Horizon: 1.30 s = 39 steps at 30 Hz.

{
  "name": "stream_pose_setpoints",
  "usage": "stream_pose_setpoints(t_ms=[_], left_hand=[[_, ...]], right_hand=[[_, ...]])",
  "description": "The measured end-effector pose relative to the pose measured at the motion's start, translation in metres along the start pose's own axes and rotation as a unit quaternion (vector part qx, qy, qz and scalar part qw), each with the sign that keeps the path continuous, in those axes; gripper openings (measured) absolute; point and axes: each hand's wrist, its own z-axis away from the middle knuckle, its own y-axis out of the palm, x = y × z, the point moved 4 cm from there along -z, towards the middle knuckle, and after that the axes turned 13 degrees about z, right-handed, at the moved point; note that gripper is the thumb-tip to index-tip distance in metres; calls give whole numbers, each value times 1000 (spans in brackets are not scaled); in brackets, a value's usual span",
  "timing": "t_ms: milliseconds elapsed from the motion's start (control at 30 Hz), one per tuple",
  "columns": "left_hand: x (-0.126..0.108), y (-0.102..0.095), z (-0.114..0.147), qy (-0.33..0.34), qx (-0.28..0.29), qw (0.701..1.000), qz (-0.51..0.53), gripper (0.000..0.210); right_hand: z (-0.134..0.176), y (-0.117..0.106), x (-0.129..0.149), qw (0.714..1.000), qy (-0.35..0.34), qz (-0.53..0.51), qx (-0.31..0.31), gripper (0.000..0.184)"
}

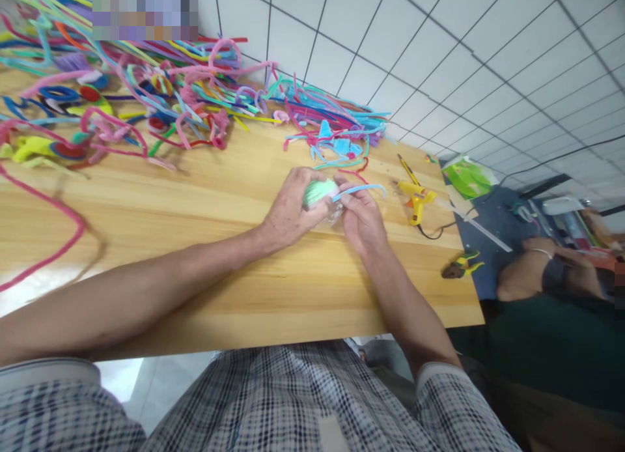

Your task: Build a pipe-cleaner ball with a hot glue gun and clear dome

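My left hand (293, 204) is closed around a pale green fuzzy bundle (319, 191), which looks wound from pipe cleaner; a whitish, shiny part shows at its right side. Between the fingers of my right hand (362, 219) is a light blue pipe cleaner (364, 188), its free end curving out to the right. Both hands meet just above the wooden table (234, 289), with the blue stem touching the bundle's right edge. My fingers hide part of the bundle. Behind the hands lies a short red pipe cleaner (359, 173).
Heaped pipe cleaners (195, 100) cover the table's back left, and a bluish pile (342, 123) lies behind my hands. At the right are a yellow glue gun (416, 201) with a cord, a pencil-like yellow stick (408, 170) and pliers (461, 265). A co-worker's arm (527, 269) is at far right.
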Motion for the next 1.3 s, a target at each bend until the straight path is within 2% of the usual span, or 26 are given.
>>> stream_pose_setpoints(t_ms=[267,433,500,533,600,667,733,800,933,1100,1300], left_hand=[[1,-2,-2,-42,3,999,0,35],[3,-5,-3,-74,-10,997,32,35],[4,-6,-4,-89,-19,994,53,33],[5,-6,-4,-97,-24,993,63,32],[7,-7,-4,-113,-35,990,78,31],[9,-8,-3,-126,-45,987,87,31],[10,-8,-2,-129,-51,986,94,32],[10,-7,-2,-124,-53,986,102,32],[10,-8,-1,-136,-48,982,119,33],[9,-9,1,-166,-31,975,146,31],[6,-11,2,-183,-30,972,147,30]], right_hand=[[-6,3,-8,998,14,-63,-19,33],[-10,-2,-17,999,29,-34,-21,36],[-7,-10,-19,998,24,8,-49,36],[-5,-15,-18,996,4,39,-79,36],[4,-22,-8,978,-80,126,-148,34],[17,-19,7,934,-199,238,-179,29],[28,-7,18,880,-300,334,-154,24],[36,5,23,843,-357,386,-113,26],[36,13,20,828,-372,413,-77,32],[30,10,15,833,-360,416,-60,32],[29,12,15,837,-369,399,-67,31]])
